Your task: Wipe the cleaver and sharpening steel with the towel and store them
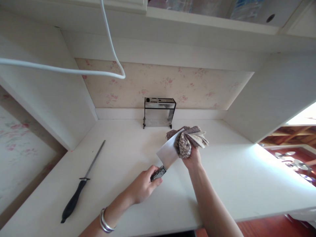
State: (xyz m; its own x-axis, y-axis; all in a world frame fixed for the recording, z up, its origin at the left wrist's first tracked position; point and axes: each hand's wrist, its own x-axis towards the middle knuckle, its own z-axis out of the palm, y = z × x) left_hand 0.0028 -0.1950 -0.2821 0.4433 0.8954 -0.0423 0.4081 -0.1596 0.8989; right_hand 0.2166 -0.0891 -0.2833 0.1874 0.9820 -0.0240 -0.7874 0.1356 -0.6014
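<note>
My left hand (144,186) grips the dark handle of a cleaver (170,148), whose broad blade points up and to the right above the counter. Bunched in my right hand (192,159) is a brown and cream patterned cloth (186,140), pressed against the blade's far part. The cloth hides the fingers of that hand and some of the blade. To the left, a sharpening steel (76,194) with a black handle lies on the white counter (123,144).
A metal and clear knife block (160,112) with slots on top stands against the back wall. Across the upper left hangs a white cable (108,36). Cabinet panels enclose both sides, and a shelf (172,39) overhangs.
</note>
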